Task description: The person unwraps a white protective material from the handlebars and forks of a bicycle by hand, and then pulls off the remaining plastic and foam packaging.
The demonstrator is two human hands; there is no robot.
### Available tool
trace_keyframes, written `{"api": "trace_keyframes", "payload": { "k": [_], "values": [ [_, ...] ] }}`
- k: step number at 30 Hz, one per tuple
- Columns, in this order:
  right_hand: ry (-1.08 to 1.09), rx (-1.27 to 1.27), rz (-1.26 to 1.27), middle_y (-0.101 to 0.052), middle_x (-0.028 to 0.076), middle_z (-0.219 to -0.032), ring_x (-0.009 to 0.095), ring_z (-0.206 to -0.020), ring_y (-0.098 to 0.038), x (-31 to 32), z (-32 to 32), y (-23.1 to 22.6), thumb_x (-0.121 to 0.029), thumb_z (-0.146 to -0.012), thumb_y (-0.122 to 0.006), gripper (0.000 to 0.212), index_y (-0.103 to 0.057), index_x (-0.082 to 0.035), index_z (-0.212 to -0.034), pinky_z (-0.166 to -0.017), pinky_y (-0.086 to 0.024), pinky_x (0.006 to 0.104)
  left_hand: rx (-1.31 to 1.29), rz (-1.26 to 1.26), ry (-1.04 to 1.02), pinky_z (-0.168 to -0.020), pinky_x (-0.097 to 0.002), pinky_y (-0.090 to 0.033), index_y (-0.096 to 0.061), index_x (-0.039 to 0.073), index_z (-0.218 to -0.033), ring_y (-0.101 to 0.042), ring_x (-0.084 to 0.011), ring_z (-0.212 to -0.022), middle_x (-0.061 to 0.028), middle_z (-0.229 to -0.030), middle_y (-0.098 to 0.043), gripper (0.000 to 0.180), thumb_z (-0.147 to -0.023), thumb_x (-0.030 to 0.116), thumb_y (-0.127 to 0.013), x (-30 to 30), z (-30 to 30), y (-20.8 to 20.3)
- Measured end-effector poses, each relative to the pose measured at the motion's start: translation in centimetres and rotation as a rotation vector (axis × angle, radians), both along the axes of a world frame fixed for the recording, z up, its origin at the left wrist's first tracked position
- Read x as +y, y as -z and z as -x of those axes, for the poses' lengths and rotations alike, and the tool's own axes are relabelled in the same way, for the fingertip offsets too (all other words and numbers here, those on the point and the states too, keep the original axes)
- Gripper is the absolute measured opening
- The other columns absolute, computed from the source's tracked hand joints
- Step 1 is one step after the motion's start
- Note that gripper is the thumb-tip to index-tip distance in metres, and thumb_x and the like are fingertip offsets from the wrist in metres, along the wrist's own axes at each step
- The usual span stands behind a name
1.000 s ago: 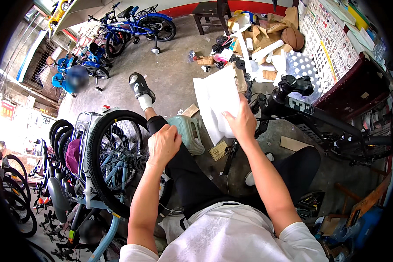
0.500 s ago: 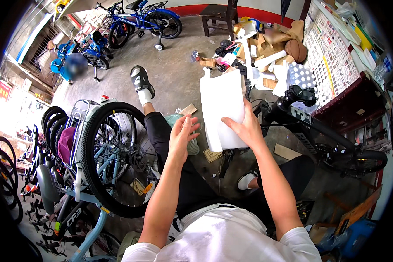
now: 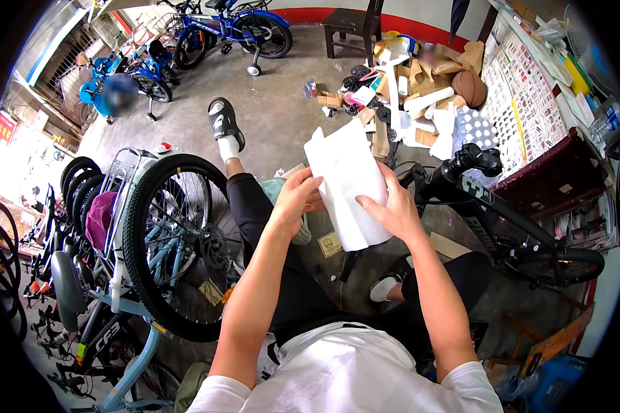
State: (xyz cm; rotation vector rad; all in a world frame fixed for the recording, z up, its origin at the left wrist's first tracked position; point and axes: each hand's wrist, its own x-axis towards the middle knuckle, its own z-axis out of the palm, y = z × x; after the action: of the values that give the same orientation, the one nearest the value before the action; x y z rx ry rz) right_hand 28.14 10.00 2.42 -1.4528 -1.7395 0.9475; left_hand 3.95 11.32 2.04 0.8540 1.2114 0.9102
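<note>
A folded white sheet, perhaps soft packing foam, is held in front of my lap. My right hand grips its right edge, the thumb across the front and the fingers behind. My left hand is at the left edge, its fingers loosely bent and apart, the fingertips against the sheet. A bicycle wheel with a black tyre stands left of my left forearm. To the right of my right hand is a black bicycle frame.
Paper, cardboard and white wrapping lie heaped at the far right beside a basketball. Small blue bicycles stand at the back, near a dark chair. Several more bicycles crowd the left side. A cardboard piece lies between my legs.
My left hand has moved up and right to the sheet's left edge. The sheet has tilted and its left flap has folded farther across the front. My right hand keeps its grip.
</note>
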Motion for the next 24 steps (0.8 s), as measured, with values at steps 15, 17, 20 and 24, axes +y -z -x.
{"api": "trace_keyframes", "payload": {
  "k": [15, 17, 20, 24],
  "values": [
    [-0.24, 0.623, 0.369, -0.065, 0.011, -0.128, 0.016, -0.11, -0.064, 2.1, -3.0, -2.8, -0.025, -0.091, -0.069, 0.059, -0.054, 0.0, -0.143, -0.094, -0.052, 0.0303, -0.218, -0.196, -0.084, -0.093, -0.0355, -0.054, -0.049, -0.001, -0.139, -0.065, -0.0202, -0.108, -0.0096, -0.122, -0.066, 0.064, -0.092, 0.031, -0.08, -1.1, -0.5, 1.6],
    [-0.321, 0.701, 0.481, -0.066, 0.01, -0.126, 0.016, -0.111, -0.064, 2.0, -3.1, -3.0, -0.025, -0.092, -0.067, 0.057, -0.055, -0.001, -0.142, -0.093, -0.051, 0.0294, -0.063, -0.287, -0.198, -0.096, -0.0355, -0.052, -0.049, -0.003, -0.138, -0.063, -0.021, -0.112, -0.0118, -0.123, -0.064, 0.07, -0.091, 0.038, -0.081, -1.1, -1.5, 2.1],
    [-0.335, 0.63, 0.485, -0.066, 0.011, -0.126, 0.018, -0.113, -0.063, 1.6, -2.6, -2.7, -0.029, -0.092, -0.065, 0.057, -0.056, -0.001, -0.141, -0.095, -0.05, 0.0307, 0.086, -0.3, -0.315, -0.098, -0.0357, -0.049, -0.048, -0.004, -0.136, -0.06, -0.022, -0.114, -0.0143, -0.123, -0.062, 0.078, -0.09, 0.052, -0.078, -1.2, -2.4, 3.0],
    [-0.327, 0.534, 0.465, -0.066, 0.011, -0.126, 0.019, -0.113, -0.062, 1.0, -1.6, -2.5, -0.033, -0.092, -0.064, 0.059, -0.056, -0.002, -0.141, -0.097, -0.049, 0.0323, 0.369, -0.31, -0.44, -0.099, -0.0379, -0.048, -0.047, -0.009, -0.129, -0.06, -0.0271, -0.114, -0.0211, -0.12, -0.062, 0.083, -0.093, 0.063, -0.067, -1.0, -2.8, 3.8]
  ]
}}
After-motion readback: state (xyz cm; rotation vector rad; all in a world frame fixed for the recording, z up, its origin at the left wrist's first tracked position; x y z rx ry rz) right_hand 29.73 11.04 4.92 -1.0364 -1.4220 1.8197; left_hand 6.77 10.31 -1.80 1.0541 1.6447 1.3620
